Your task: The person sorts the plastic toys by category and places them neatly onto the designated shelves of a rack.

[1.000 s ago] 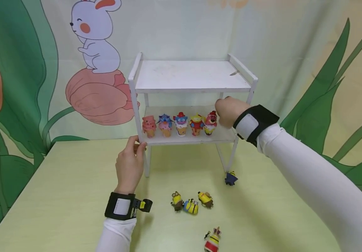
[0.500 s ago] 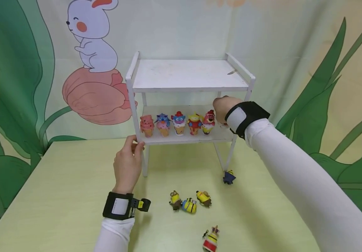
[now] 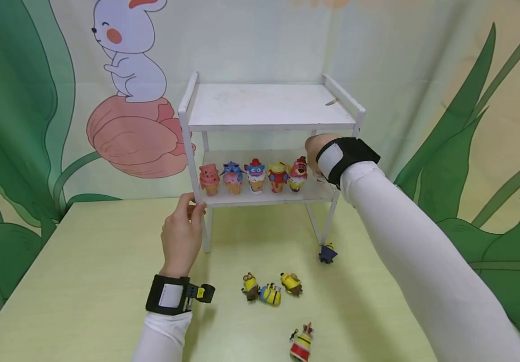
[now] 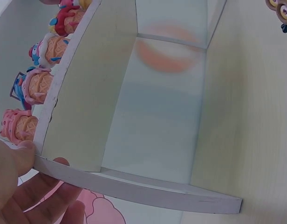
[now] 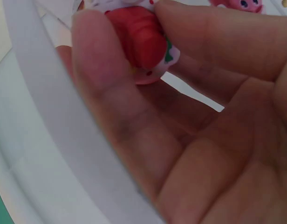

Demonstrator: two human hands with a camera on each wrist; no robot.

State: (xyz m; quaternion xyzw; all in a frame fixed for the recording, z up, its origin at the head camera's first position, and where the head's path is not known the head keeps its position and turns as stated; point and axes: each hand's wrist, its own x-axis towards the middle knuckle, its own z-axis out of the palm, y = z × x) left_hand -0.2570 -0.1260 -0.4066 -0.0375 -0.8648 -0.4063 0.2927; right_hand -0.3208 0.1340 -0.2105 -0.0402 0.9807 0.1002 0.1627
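My left hand [image 3: 180, 244] grips the white two-tier rack [image 3: 271, 106] at its left front post, level with the lower shelf [image 3: 260, 202]. In the left wrist view the thumb lies at the shelf corner, with the fingers below. My right hand [image 3: 318, 147] is at the right end of the lower shelf. Its thumb and fingers hold a small red-and-white figurine [image 5: 141, 39], hidden from the head view behind the hand. Left of it, several ice-cream-cone figurines stand in a row, from a pink one [image 3: 209, 179] to a pink-faced one with a red hat [image 3: 297, 174].
Several yellow Minion figurines lie on the table [image 3: 97, 281] before the rack, among them a brown-bottomed one [image 3: 291, 284] and a red-and-white crowned one [image 3: 301, 344]. A dark-blue-caped one [image 3: 328, 254] is beside the right front leg. The rack's upper shelf overhangs the right hand.
My right wrist and forearm have swung left and slightly up, the hand staying at the shelf's right end. The left hand keeps its grip. The head view has shifted slightly.
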